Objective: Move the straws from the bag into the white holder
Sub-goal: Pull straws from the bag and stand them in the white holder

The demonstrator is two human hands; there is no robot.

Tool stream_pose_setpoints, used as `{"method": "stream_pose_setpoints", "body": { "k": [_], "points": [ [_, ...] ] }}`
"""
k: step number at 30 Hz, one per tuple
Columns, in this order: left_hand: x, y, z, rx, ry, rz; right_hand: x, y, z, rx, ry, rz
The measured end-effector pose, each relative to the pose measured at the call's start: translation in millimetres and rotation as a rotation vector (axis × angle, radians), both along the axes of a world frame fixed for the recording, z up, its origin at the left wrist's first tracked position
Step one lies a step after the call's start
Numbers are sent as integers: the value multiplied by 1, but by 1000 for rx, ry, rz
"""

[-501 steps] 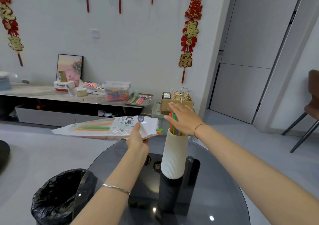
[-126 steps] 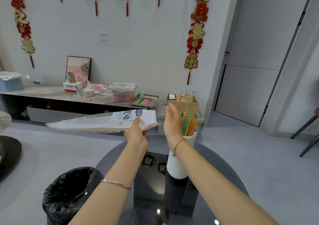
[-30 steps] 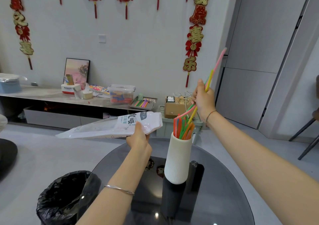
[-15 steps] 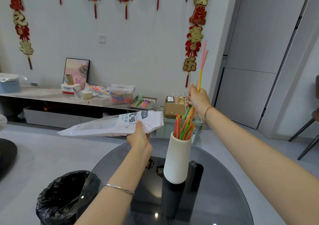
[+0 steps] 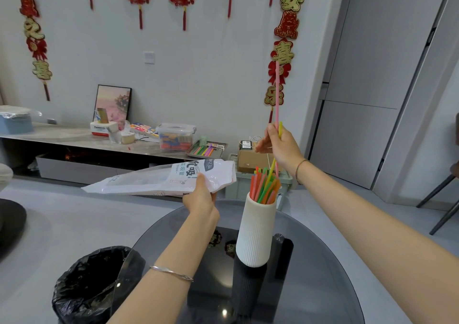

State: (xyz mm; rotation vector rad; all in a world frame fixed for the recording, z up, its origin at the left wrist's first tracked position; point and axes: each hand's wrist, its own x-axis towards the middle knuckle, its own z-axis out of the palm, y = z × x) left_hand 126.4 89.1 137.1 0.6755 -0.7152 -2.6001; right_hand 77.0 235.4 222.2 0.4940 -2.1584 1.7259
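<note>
Fingers of right hand: pinched on thin pink and yellow plastic straws, now upright, lowered from the earlier tilt | tips entering ribbed white cylindrical holder on dark glass worktop | left hand clamps white printed plastic bag (seemingly empty; transfer nearly done).

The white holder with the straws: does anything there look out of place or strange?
Nothing is spilled or damaged. The white holder stands upright on the glass table. Only the pink straw in the right hand rises far above the others, because it is still being lowered in. The bag in the left hand looks nearly empty.
</note>
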Motion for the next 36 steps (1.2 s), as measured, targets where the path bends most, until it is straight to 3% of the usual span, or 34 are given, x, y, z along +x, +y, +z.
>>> {"method": "stream_pose_setpoints", "body": {
  "k": [6, 13, 21, 27, 30, 33, 36],
  "points": [
    [3, 2, -3, -1, 13, 9, -1, -1, -11, -118, -72, 24],
    [5, 1, -1, 15, 13, 19, 0, -1, -10, -370, -10, 30],
    [7, 2, -1, 20, 9, 28, -4, 6, -29, -37, -99, -75],
    [6, 4, -1, 12, 2, 2, -3, 6, -15, -134, 28, -121],
    [7, 5, -1, 14, 7, -8, -3, 4, -21, -124, -41, -114],
    [7, 4, -2, 12, 5, -14, -3, 7, -35, 7, -174, -101],
    [5, 2, -3, 13, 7, -10, -4, 13, -42, 123, -160, -119]
  ]
}}
